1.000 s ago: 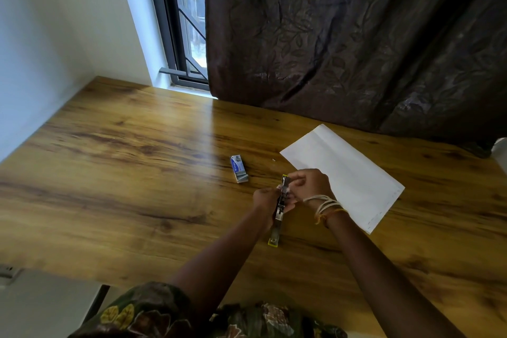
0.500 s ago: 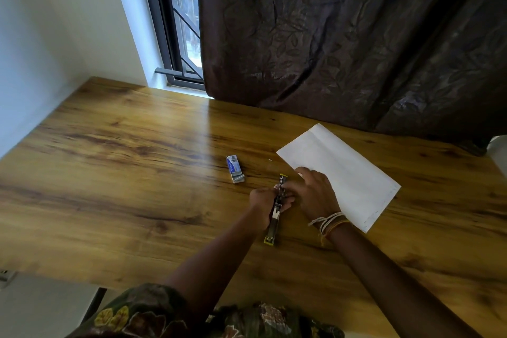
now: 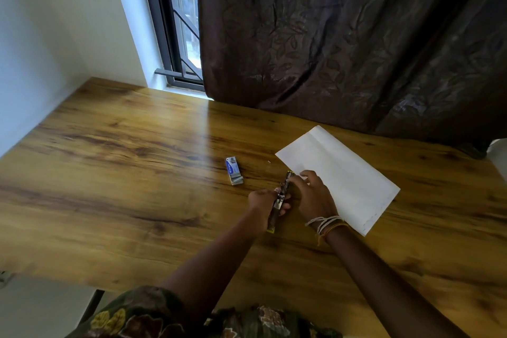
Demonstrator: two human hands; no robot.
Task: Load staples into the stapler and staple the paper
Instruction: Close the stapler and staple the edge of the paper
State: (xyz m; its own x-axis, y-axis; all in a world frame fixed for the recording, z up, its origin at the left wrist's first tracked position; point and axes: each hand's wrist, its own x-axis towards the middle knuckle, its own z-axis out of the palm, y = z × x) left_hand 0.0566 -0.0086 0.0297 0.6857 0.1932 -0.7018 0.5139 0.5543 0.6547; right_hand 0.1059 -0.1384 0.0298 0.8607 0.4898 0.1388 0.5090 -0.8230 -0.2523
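Observation:
A small yellow and metal stapler [image 3: 280, 200] lies opened out flat on the wooden table [image 3: 137, 186], long axis pointing away from me. My left hand [image 3: 264, 200] grips its middle from the left side. My right hand [image 3: 311, 193] sits over its far half, fingertips pinching at the metal channel near the yellow far end. A folded white paper [image 3: 343, 173] lies just right of the hands. A small blue staple box [image 3: 233, 170] lies to the left, with a strip of staples sticking out of its near end.
A dark curtain [image 3: 343, 35] hangs along the table's far edge, a window [image 3: 178, 22] at its left. A white wall runs along the table's left side. A tiny loose bit [image 3: 269, 162] lies between box and paper.
My right hand has slid forward along the stapler toward its far end. The left hand keeps its hold on the stapler's middle. The camera has shifted slightly.

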